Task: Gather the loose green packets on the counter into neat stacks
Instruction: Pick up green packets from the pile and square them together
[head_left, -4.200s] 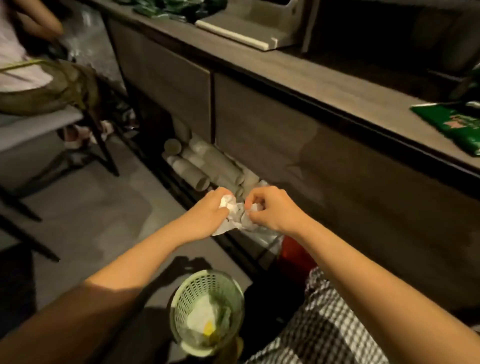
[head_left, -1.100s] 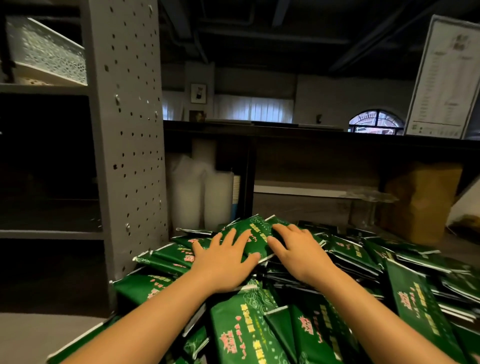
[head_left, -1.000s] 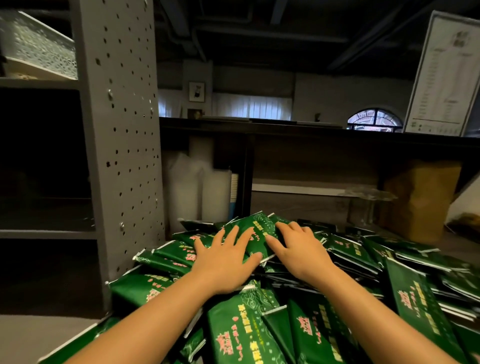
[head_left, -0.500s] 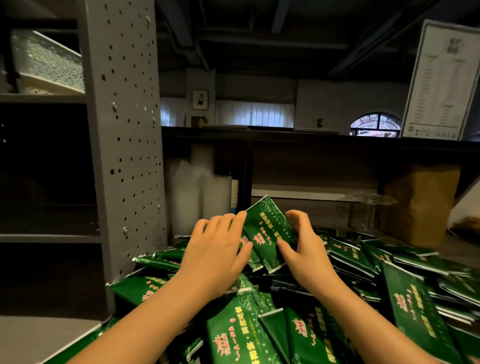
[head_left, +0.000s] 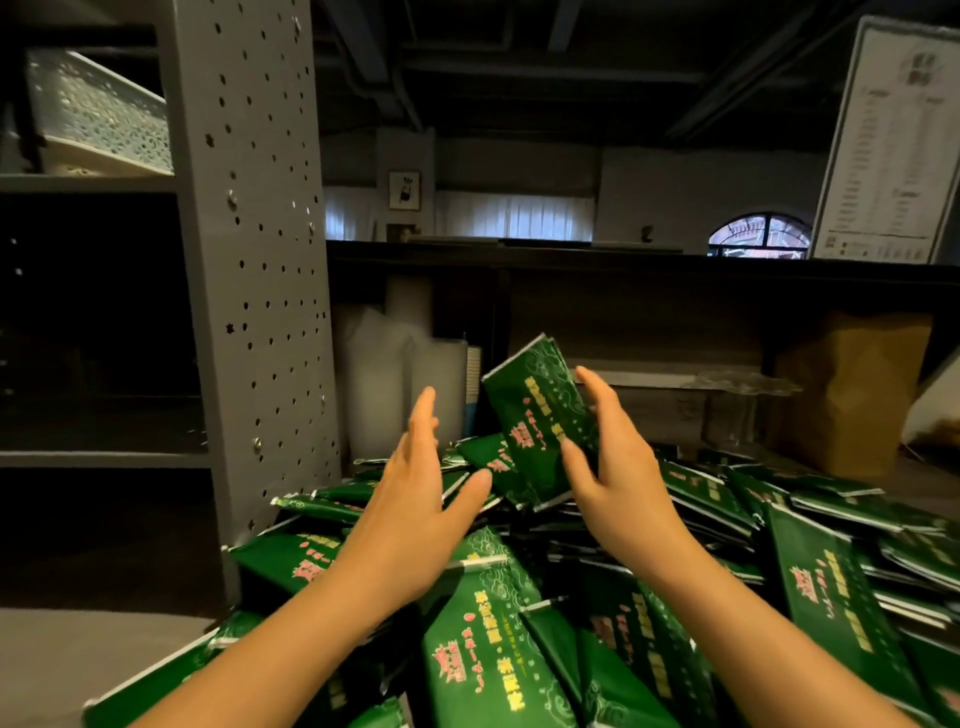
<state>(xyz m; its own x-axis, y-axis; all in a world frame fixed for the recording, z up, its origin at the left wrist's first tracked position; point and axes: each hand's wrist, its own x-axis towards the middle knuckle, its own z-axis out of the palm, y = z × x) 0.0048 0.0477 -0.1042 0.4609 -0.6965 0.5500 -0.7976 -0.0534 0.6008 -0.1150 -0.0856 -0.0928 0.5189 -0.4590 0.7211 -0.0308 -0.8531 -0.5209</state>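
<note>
On the shelf at the far left a white perforated tray (head_left: 98, 114) stands, its content hidden, and a brown paper bag (head_left: 852, 400) stands closed at the far right behind the loose green packets (head_left: 478, 639) heaped on the desk (head_left: 78, 654). Half a second ago both hands were on one packet (head_left: 540, 415); now it is higher above the heap and tilted. The right hand (head_left: 618, 467) has its grip around this packet, thumb in front, while the left hand (head_left: 415, 493) is released, fingers straight, just beside it.
</note>
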